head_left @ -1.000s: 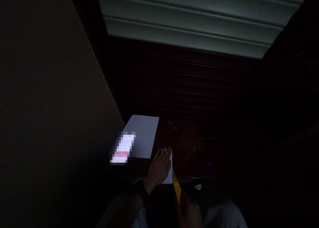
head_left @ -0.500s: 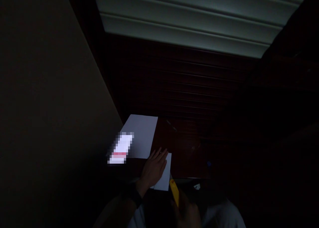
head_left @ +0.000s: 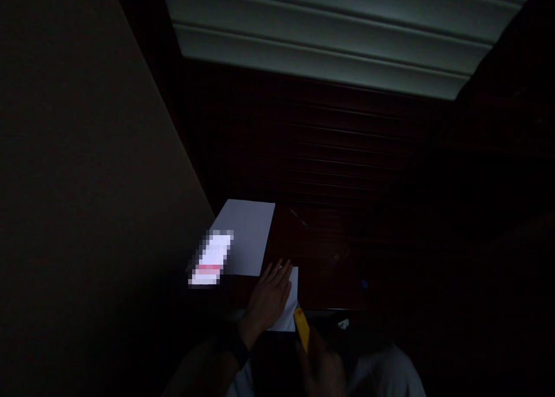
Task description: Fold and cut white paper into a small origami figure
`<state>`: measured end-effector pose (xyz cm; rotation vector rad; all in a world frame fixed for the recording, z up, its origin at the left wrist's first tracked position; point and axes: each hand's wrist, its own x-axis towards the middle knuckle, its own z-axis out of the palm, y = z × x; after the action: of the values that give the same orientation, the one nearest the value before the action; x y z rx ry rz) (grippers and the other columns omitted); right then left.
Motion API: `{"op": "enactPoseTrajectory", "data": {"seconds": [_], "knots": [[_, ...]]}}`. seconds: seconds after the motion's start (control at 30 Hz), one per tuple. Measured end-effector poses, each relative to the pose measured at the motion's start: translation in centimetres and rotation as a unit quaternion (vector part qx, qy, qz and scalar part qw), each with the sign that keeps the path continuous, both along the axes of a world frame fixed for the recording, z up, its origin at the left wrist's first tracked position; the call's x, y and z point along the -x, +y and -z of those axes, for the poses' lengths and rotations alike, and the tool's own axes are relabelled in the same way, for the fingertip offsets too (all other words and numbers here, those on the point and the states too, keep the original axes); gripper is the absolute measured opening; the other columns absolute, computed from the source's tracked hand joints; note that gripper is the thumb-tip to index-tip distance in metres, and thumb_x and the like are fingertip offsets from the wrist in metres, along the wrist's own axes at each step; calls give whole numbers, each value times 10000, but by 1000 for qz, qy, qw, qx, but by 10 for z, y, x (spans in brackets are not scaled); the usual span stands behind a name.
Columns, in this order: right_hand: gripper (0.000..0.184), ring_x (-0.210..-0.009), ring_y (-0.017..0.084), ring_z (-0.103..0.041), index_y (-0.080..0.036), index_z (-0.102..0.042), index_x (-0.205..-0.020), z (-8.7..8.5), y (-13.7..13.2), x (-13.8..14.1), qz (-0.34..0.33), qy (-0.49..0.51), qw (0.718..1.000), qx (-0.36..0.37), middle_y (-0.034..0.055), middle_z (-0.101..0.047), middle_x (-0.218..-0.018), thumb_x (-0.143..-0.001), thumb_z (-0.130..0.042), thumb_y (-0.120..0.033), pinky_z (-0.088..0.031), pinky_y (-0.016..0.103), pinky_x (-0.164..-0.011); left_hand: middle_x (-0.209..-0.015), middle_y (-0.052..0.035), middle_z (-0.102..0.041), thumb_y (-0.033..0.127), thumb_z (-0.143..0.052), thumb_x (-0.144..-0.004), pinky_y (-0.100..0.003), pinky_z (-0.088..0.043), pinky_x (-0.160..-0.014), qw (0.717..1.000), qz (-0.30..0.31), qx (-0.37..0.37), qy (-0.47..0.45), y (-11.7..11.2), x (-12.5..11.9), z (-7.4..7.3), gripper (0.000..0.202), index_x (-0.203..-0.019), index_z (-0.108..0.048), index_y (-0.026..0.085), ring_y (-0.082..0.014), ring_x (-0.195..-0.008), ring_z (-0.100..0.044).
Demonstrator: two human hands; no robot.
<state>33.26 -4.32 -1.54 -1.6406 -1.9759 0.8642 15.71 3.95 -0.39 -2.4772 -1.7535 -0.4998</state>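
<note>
The scene is very dark. My left hand [head_left: 267,297] lies flat, fingers stretched out, on a small white sheet of paper [head_left: 289,304] at the near edge of a dark reddish wooden desk [head_left: 329,264]. My right hand [head_left: 323,365] is dim, low in the view, closed around a yellow tool [head_left: 302,326] whose tip touches the sheet's lower right edge. What kind of tool it is I cannot make out.
A larger white sheet [head_left: 247,235] lies on the desk beyond my left hand, with a bright blurred rectangle [head_left: 211,257] on its left. A beige wall [head_left: 87,183] stands at the left. Pale window blinds [head_left: 338,33] hang above dark wooden panelling.
My left hand and the small sheet shifted slightly left and toward me. The yellow tool moved a little left along the sheet's edge.
</note>
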Motion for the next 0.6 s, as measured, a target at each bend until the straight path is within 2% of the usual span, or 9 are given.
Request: {"op": "enactPoseTrajectory", "data": {"seconds": [0.27,0.37,0.47,0.6], "knots": [[562,-861,252,-649,-143,-536,-1191,5,-5,0,40,-8,999,-34,145,-664,-997,-863,-294,-530,-499,294,-738,-1413,-64,-310,267,-282,-916,-441,-199,-1074,1000,3,-2,6,0,0,-4,471,-1372,-236,161,-210,-1312,-208],[544,-868,254,-648,-134,-517,-1210,6,-4,-2,24,-10,999,-21,143,-660,-1010,-871,-302,-502,-499,303,-747,-1420,-63,-294,264,-284,-917,-442,-199,-1074,1000,5,-2,5,-1,0,-5,470,-1373,-232,164,-210,-1315,-195],[525,-884,254,-644,-137,-519,-1209,6,-3,-3,10,-14,1000,-12,141,-652,-1035,-871,-317,-486,-499,298,-750,-1419,-62,-295,262,-283,-917,-451,-205,-1069,1000,9,-11,-1,-1,0,-3,463,-1369,-244,174,-213,-1309,-216],[514,-889,256,-643,-151,-549,-1176,8,-3,1,42,-9,999,-29,136,-654,-1035,-857,-343,-498,-501,289,-739,-1415,-65,-304,268,-293,-913,-444,-212,-1070,1000,3,-12,-13,0,0,2,460,-1362,-263,168,-209,-1308,-220]]}}
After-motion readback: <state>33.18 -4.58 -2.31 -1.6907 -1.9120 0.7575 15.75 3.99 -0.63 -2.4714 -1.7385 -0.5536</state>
